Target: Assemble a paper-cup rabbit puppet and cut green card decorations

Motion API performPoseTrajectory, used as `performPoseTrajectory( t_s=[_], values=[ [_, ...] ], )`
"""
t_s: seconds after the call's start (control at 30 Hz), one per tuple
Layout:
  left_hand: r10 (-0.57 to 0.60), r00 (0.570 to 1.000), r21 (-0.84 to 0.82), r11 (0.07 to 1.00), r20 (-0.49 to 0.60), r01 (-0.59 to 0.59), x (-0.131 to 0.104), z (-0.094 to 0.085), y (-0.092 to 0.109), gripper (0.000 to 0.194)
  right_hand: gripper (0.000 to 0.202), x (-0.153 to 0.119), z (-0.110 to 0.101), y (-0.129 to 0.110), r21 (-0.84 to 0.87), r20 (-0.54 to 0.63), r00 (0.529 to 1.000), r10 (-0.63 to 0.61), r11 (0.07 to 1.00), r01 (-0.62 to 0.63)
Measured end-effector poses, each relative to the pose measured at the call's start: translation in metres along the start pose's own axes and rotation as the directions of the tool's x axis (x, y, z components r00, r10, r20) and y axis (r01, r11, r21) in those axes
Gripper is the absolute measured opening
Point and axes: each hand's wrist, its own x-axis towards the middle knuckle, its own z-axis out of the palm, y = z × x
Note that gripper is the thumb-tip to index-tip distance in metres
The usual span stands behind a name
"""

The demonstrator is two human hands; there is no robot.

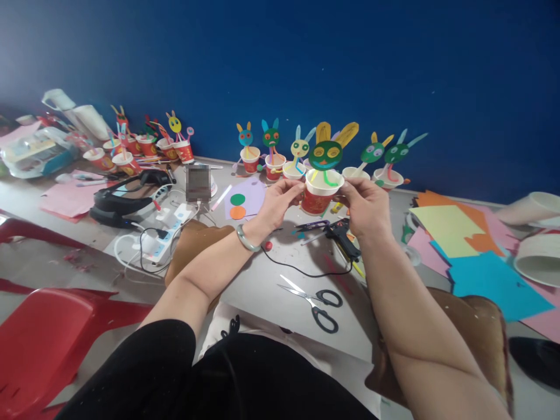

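A red and white paper cup (318, 201) is held up above the table between my two hands. Out of it rises a rabbit figure (325, 154) with a green round face, yellow eyes and long yellow ears. My left hand (280, 204) pinches the cup's left side, fingers closed. On the right side my right hand (366, 209) grips it too, its fingers partly hidden. Just below lies a black glue gun (344, 238) with its cord trailing left. Nearer to me, scissors (315, 302) rest on the table with their blades apart.
Several cups with rabbit figures (250, 158) line the blue wall. A power strip (168, 236), a black headset (120, 201) and more cups (125, 162) are at left. Coloured paper sheets (494, 283) and white paper cups (540, 259) lie right. A red chair (56, 344) stands lower left.
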Motion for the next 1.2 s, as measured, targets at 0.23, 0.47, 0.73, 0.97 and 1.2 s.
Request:
performPoseTrajectory(
  t_s=[0.23, 0.47, 0.73, 0.97, 1.2],
  values=[
    [0.052, 0.998, 0.021, 0.998, -0.046, -0.051, -0.001, 0.002, 0.005, 0.023, 0.036, -0.003, 0.005, -0.003, 0.037, -0.012, 1.000, 0.013, 0.999, -0.013],
    [0.053, 0.997, 0.018, 0.999, -0.063, -0.052, -0.004, 0.007, 0.007, 0.031, 0.032, -0.003, 0.005, -0.001, 0.015, 0.019, 1.000, -0.009, 1.000, 0.008],
    [0.055, 0.997, 0.038, 0.998, -0.051, -0.053, -0.002, 0.004, 0.007, 0.036, 0.031, -0.008, 0.008, -0.004, 0.026, 0.027, 0.999, -0.020, 0.999, 0.019],
    [0.115, 0.993, -0.008, 0.993, 0.012, -0.114, 0.004, -0.004, 0.002, 0.028, 0.032, -0.011, 0.011, -0.012, 0.011, 0.002, 1.000, -0.014, 1.000, 0.014],
    [0.295, 0.947, 0.089, 0.948, 0.124, -0.307, 0.005, -0.011, -0.001, 0.041, 0.044, -0.013, 0.013, -0.017, 0.037, 0.018, 1.000, 0.015, 0.999, -0.016]
  ],
)
